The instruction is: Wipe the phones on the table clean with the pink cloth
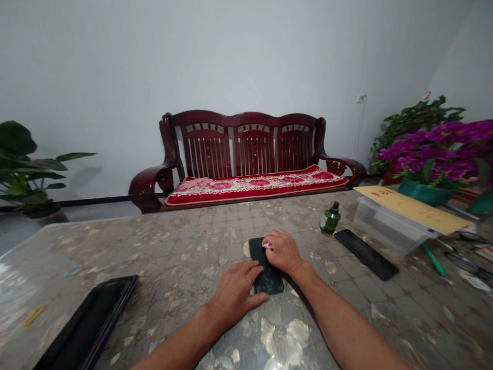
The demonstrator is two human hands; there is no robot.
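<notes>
A dark smartphone (269, 281) lies flat on the table, its long side pointing away from me. My left hand (239, 283) rests along the phone's left edge, fingers stretched out and the thumb at the near end. At the far end, my right hand (283, 251) is closed around a small pinkish-white cloth (267, 245) and is over the phone's upper right part. Only a bit of the cloth shows between the fingers. The palm hides part of the phone.
Right of my hands are a green spray bottle (330, 218), a long black case (365, 254) and a clear plastic box (381, 226) under a yellow card (412, 208). A black folder-like item (88, 324) lies at left. Behind the table (173, 246) stands a wooden bench (246, 149).
</notes>
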